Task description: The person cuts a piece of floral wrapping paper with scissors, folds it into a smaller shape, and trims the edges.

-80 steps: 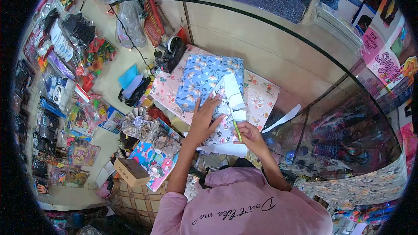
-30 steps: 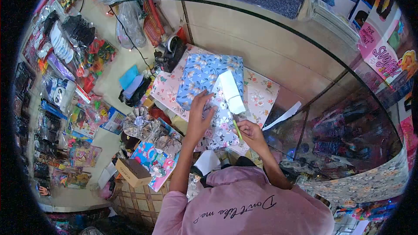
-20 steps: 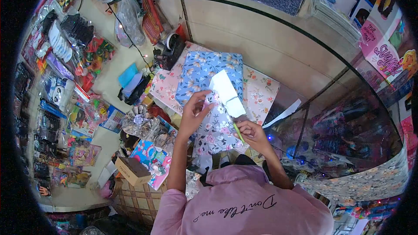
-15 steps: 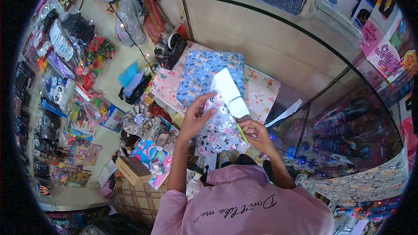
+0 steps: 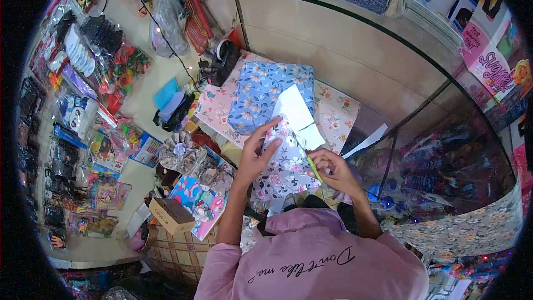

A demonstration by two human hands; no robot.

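- While cutting, with left hand [image 5: 256,154] holding the floral wrapping sheet [image 5: 284,168] near its left edge, thumb and fingers pinched on the paper, index finger pointing up toward the white underside flap [image 5: 297,115].
- Right hand [image 5: 337,171] curled closed around a green-handled cutter [image 5: 314,168]; blade end hidden against the paper, so cannot tell whether knife or scissors.
- Sheet lying at the near edge of the glass counter [image 5: 344,50], overlapping a blue floral package [image 5: 266,95] and pink floral paper [image 5: 333,115] beneath; far portion folded back, showing white.
- Judged step: trimming the sheet along its right side, cut apparently near the flap's lower corner.
- To do well: keep the paper taut between the two hands, left hand pulling lightly away from the cut line so no slack bunches ahead of the blade.
- Keep left fingers off to the side of the cutting path, well apart from the tool tip.
- Follow one straight line, preferably along a crease, not freehand across the print.
- Cut only the top sheet; lift slightly clear of the pink paper and blue package underneath to avoid nicking them.
- Risk noted: tearing if tool angle too steep or paper sags over counter edge.
- Nearby, not in use: tape dispenser [image 5: 223,62] at far left of the counter, white paper strip [image 5: 366,140] on the glass to the right, cardboard box [image 5: 171,215] below the counter at left.
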